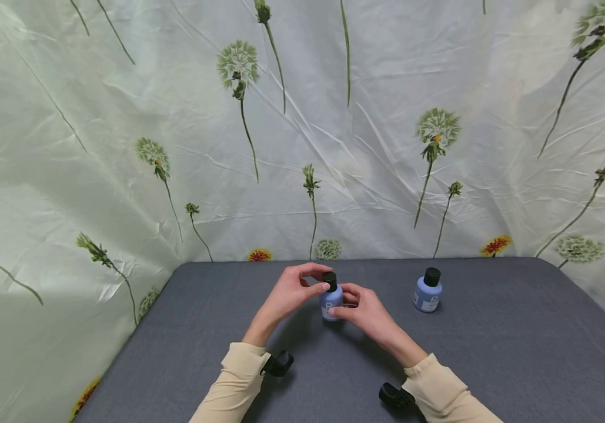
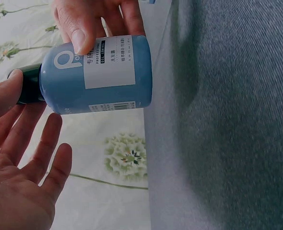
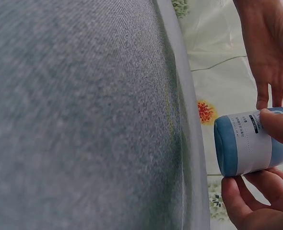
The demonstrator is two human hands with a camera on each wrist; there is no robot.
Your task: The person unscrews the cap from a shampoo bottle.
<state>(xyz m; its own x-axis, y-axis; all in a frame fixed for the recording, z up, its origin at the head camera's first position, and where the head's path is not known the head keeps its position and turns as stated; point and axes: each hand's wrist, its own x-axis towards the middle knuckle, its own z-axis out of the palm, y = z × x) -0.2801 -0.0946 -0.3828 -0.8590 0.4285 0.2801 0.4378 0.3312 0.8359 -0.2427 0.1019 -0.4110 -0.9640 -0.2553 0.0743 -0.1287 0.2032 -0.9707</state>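
- Bottle [image 1: 332, 296], blue with a black cap [image 1: 330, 279], is held roughly upright between both hands, toward the far part of the counter [image 1: 191, 329].
- Left hand [image 1: 293, 289]: thumb and fingertips pinch the cap; its lower fingers spread below.
- Right hand [image 1: 368, 311]: thumb on the label side, fingers curled round the body.
- In the right wrist view, a strip of curtain [image 1: 281, 226] shows between the bottle's base and the counter's edge, so the base is off the surface.
- The second bottle [image 1: 428, 294] stands upright to the right, well apart from the right hand.
- Side room: grey cloth stretches wide left of the left arm and right of the second bottle.
- Far edge: straight, rounding at the corners, with the curtain rising just behind; side edges splay outward toward the person.
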